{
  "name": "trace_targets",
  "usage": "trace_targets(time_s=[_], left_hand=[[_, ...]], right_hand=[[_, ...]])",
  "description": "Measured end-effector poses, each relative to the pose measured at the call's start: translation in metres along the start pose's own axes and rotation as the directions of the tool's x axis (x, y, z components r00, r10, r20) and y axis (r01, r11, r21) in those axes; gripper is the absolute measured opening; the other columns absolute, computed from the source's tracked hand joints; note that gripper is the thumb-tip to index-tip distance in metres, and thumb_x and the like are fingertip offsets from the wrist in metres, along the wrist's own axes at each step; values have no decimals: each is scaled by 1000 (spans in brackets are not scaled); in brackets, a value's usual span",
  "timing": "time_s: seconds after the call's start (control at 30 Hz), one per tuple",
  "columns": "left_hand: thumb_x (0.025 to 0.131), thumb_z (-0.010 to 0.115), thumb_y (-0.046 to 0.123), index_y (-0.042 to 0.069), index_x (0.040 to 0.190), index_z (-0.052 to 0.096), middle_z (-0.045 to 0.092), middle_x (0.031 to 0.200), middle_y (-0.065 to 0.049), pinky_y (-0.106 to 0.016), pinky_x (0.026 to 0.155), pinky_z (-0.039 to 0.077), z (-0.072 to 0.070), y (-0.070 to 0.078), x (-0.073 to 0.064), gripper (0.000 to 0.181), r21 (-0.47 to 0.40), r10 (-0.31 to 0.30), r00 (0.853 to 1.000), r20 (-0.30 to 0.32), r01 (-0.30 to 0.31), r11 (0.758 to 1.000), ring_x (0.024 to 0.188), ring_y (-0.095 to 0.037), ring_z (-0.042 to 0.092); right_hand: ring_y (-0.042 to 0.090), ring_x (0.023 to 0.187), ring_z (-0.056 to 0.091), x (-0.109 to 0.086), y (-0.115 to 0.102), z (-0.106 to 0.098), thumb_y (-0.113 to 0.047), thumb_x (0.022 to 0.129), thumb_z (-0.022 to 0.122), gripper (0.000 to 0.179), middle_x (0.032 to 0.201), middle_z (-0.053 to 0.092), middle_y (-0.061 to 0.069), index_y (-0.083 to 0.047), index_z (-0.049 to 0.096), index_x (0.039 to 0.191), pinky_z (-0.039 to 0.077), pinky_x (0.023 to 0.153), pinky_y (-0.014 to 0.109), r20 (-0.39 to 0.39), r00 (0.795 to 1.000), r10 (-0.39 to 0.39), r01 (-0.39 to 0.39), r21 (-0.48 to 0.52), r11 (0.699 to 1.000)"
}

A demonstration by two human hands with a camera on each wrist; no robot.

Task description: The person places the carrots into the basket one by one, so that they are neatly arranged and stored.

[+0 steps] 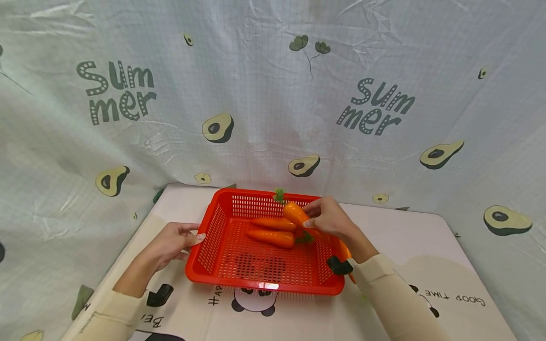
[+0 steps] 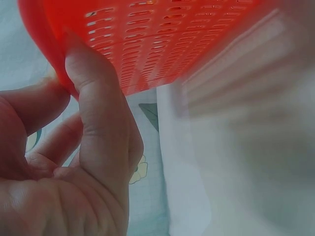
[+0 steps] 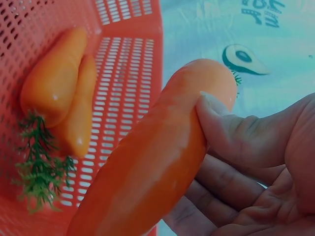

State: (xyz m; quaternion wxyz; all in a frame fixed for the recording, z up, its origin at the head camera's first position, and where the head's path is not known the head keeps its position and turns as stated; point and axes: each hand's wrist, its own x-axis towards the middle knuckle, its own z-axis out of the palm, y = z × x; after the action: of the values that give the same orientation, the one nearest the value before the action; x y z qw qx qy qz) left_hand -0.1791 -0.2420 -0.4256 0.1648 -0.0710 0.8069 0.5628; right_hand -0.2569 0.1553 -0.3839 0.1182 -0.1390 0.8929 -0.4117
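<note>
Orange and glossy, the held carrot (image 1: 294,213) hangs over the right part of the red basket (image 1: 256,285), gripped near its blunt end by the right hand (image 1: 330,218). The right fingers are narrow around it: the thumb presses on one side, the others curl behind. Its smooth skin looks slippery, so a loose pinch might let it turn or slide, and as the grip sits near one end, the long free part could swing down and knock the side wall.

Below it, two carrots, a nearer carrot (image 1: 273,239) and a farther carrot (image 1: 270,223), lie side by side on the basket floor. Dropped from this height, the held one could strike them and roll them apart, or its green top (image 1: 279,195) might snag on the rim or in the slotted wall.

At the basket's left side, the left hand (image 1: 175,241) pinches the rim, thumb on top, fingers on the outer side. Should that hand pull or lift unevenly, the basket could tilt or skid on the surface (image 1: 392,227) and send its load sliding.

Another orange piece (image 1: 344,248) shows by the right wall, partly hidden by the right sleeve (image 1: 384,279); whether it lies inside or outside cannot be told. The forearm passing so close could brush it or the rim.
</note>
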Motion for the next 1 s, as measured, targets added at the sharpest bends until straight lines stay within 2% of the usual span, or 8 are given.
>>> trace_targets(time_s=[0.17,0.4,0.77,1.0], left_hand=[[104,64,20,-11,151,45,74,119,-22,-37,71,66,1,1,1,59,-1,0,1000,2,0,1000,85,-19,74],[104,64,20,-11,151,45,74,119,-22,-37,71,66,3,1,2,59,-1,0,1000,2,0,1000,85,-19,74],[104,64,21,-10,150,46,74,119,-21,-36,71,65,1,-2,1,59,-2,-10,1000,-3,10,1000,86,-20,74],[104,64,21,-11,150,45,75,117,-21,-36,70,65,0,-1,-1,60,-4,10,1000,2,-10,1000,86,-20,74]], right_hand=[[25,91,75,4,-1,8,1,85,80,33,105,79,21,7,75,116,65,80,36,10,1000,-26,25,12,1000],[28,100,77,9,-2,16,-3,82,84,33,109,79,18,3,78,114,64,87,41,18,1000,-21,22,-28,999],[27,98,77,17,-6,31,0,80,85,33,108,80,17,3,78,112,64,88,42,76,995,-67,68,-11,998],[23,96,76,22,-10,41,0,80,86,33,109,80,13,1,79,112,65,86,40,99,995,-28,30,-11,1000]])
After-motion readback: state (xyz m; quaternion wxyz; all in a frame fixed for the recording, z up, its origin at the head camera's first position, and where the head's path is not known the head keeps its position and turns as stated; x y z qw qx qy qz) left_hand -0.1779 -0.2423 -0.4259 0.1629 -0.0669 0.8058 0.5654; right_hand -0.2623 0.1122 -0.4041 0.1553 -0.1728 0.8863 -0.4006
